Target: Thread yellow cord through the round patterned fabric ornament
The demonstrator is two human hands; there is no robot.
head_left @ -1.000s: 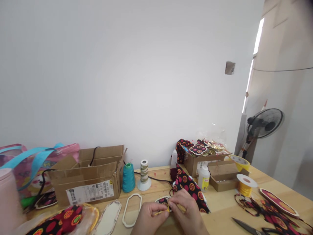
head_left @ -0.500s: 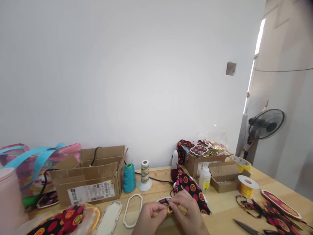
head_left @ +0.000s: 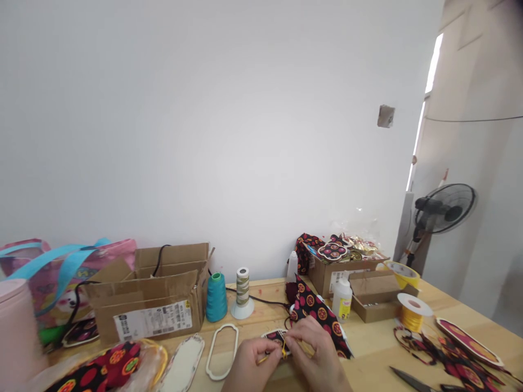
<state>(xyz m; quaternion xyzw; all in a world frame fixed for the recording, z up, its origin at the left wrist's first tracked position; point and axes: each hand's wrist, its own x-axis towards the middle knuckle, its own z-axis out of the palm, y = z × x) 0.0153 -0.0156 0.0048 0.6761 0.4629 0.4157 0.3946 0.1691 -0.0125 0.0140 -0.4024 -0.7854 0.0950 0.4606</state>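
Low in the middle of the head view, both my hands meet over a small piece covered in dark patterned fabric with a pale edge (head_left: 271, 334). My left hand (head_left: 254, 363) pinches a yellow cord (head_left: 284, 351) between thumb and forefinger. From the other side, my right hand (head_left: 314, 353) closes its fingertips on the same cord. The piece lies on the table just beyond my fingers, which partly cover it. Behind my right hand rests a folded dark cloth with round red and orange motifs (head_left: 314, 307).
Left of my hands lie a white frame (head_left: 209, 359) and a pale oval panel (head_left: 182, 365). A teal thread cone (head_left: 216, 298), a thread spool (head_left: 242, 291) and a cardboard box (head_left: 147, 305) stand behind. To the right are a glue bottle (head_left: 342, 300), a yellow cord spool (head_left: 412, 316) and scissors (head_left: 412, 379).
My fingers have shifted very slightly to the right around the yellow cord, and a little more of the patterned piece shows. The surrounding objects stay where they were.
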